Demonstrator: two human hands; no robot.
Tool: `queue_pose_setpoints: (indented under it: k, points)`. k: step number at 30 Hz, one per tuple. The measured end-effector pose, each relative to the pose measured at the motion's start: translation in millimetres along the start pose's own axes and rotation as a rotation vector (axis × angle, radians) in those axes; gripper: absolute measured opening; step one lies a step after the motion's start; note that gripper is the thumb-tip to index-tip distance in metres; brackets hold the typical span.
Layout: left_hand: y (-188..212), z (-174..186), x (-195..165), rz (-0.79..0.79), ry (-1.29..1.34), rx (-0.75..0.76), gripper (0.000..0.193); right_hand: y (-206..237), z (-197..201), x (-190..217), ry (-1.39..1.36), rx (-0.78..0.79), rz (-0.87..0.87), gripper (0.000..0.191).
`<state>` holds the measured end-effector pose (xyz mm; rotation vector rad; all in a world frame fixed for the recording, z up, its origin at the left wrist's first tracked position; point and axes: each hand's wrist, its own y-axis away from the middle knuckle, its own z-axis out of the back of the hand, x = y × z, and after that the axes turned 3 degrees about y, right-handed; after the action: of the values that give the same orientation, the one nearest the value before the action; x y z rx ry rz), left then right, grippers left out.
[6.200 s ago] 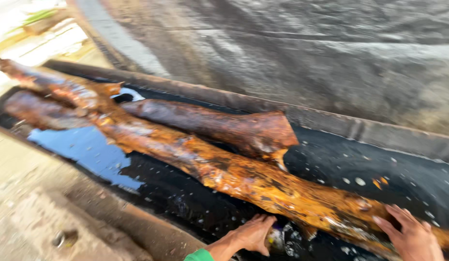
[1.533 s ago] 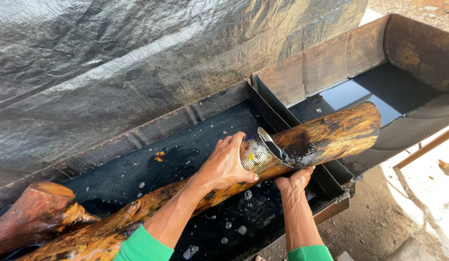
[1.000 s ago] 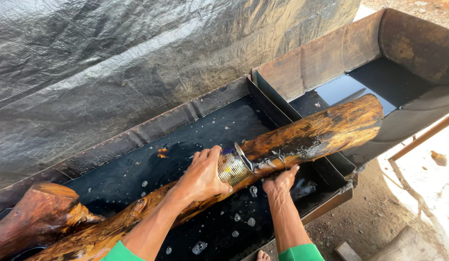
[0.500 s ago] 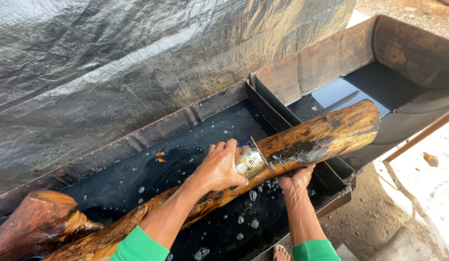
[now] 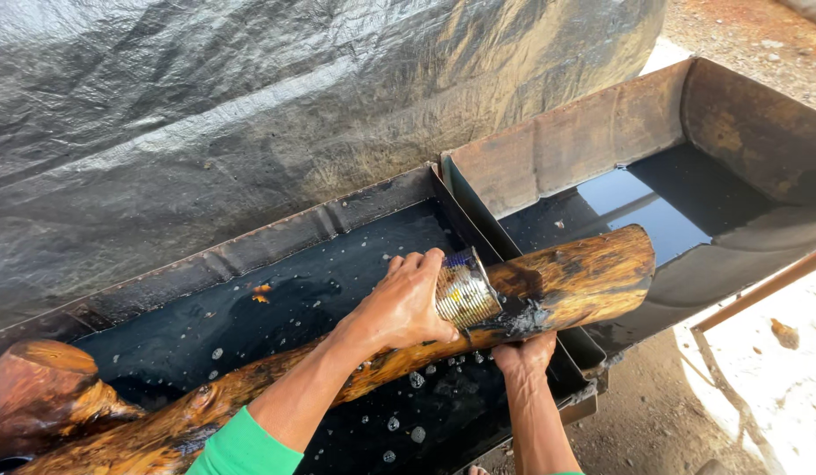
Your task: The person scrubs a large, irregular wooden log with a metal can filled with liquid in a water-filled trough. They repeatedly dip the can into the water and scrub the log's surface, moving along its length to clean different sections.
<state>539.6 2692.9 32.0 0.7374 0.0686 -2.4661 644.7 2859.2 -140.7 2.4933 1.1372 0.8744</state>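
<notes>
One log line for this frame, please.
left hand: tips can over log | right hand: under log | trough: dark liquid

Open dark liquid behind the long wet orange-brown log [image 5: 566, 281], up to the rusty metal trough wall [image 5: 276, 242]. Blocked rightward by the upright metal divider plate [image 5: 465, 211]; beyond, open liquid again.
</notes>
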Motion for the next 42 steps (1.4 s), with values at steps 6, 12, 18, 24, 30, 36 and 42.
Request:
queue_pose_setpoints:
  k: [6,12,18,24,30,36,42]
  points:
    - [-30,-14,-44,-0.008,0.006,0.009,0.115,-19,17,61,-0.098,-0.1,0.081,0.057]
    - [-58,-33,-91,0.038,-0.016,0.096,0.11,-52,38,118,-0.16,-0.137,0.092,0.058]
    - [-92,-48,-139,0.015,-0.031,0.097,0.112,-73,49,171,-0.198,0.173,0.078,0.048]
    - [-120,-59,-169,0.023,-0.027,0.106,0.112,-80,53,203,-0.117,0.082,-0.026,0.043]
    - [-137,-64,-176,-0.095,0.012,0.059,0.114,-100,67,209,-0.019,0.177,-0.064,0.038]
    - [-153,-64,-177,-0.176,-0.03,0.058,0.094,-120,82,200,0.086,0.279,-0.067,0.033]
    - [-176,-61,-183,-0.212,-0.105,0.086,0.093,-120,75,204,0.165,0.37,-0.045,0.036]
